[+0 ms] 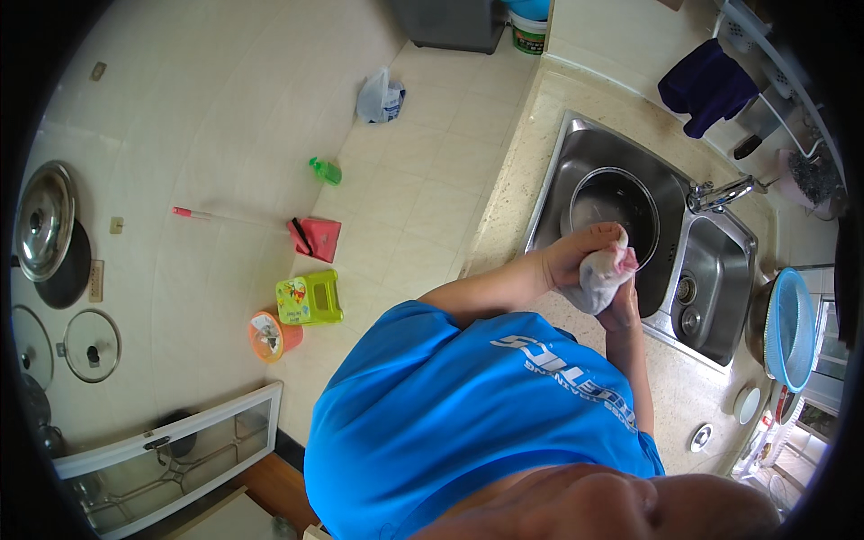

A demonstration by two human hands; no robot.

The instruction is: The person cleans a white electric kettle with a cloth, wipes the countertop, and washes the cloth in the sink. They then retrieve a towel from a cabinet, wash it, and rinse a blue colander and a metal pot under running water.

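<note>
A bunched wet cloth [601, 280], greyish white with pink patches, is gripped between my two hands in front of the sink. My left hand [580, 253] closes on its upper part, fingers wrapped near the pink end. My right hand [622, 309] holds the other side from below, partly hidden by the cloth. Just beyond my hands, a round metal pot [651, 192] sits in the larger bowl of the stainless steel double sink [574, 145]. Liquid appears to lie in the pot. The chrome faucet [722, 194] stands behind the sink.
The smaller sink bowl [722, 270] lies right of the pot. A blue colander [790, 331], a small white bowl [746, 405] and a sink strainer [701, 437] rest along the counter [665, 391]. A dark cloth [709, 88] and a knife [759, 135] hang at the wall. A green stool [314, 297] stands behind me.
</note>
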